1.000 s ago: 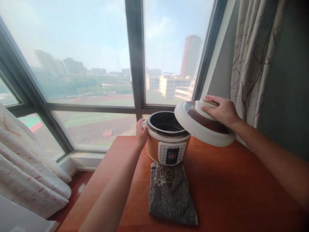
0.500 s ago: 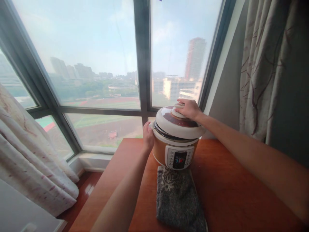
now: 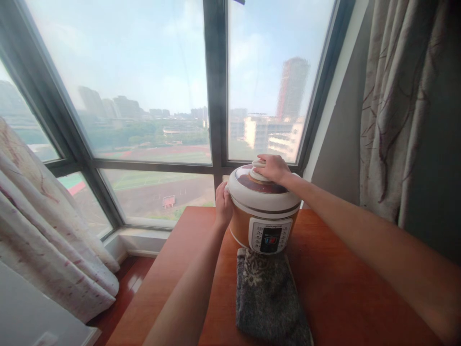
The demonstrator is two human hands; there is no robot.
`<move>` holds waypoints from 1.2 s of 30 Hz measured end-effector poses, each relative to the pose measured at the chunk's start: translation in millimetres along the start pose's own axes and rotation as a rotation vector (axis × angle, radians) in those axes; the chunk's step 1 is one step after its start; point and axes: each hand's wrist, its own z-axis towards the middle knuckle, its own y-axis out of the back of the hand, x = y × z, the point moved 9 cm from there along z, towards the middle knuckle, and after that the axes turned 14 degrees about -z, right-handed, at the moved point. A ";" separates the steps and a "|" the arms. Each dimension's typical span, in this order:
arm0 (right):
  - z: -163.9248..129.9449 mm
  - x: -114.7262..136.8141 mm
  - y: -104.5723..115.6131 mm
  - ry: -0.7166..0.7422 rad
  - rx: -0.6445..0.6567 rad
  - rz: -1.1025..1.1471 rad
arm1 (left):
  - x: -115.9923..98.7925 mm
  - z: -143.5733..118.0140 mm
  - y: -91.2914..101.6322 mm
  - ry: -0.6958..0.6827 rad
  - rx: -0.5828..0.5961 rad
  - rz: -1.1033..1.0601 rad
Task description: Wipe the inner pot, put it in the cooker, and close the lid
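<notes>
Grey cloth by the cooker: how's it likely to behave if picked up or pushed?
Likely floppy: the grey cloth looks soft and fuzzy. Unlikely to roll or tip, as it lies flat on the table. Pushed away, it might bunch up, since its far end reaches the cooker.

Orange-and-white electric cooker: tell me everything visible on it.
The round orange-and-white electric cooker stands upright on a reddish-brown wooden table. Its smooth body looks like metal or plastic. A white-edged, glossy brown domed lid sits on top, with a dark line below its edge; whether it is locked can't be told. A white front control panel carries a black display. The right hand grips the lid's white knob; the left hand holds the cooker's left side.
</notes>
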 end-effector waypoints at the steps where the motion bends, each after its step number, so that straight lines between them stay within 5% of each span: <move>1: 0.1 -0.7 -1.8 -0.005 0.000 -0.002 | 1.4 -0.3 0.5 0.000 -0.002 -0.002; 36: -5.0 -4.2 -8.8 -0.094 0.086 -0.080 | 10.9 -0.7 4.2 0.037 -0.056 0.008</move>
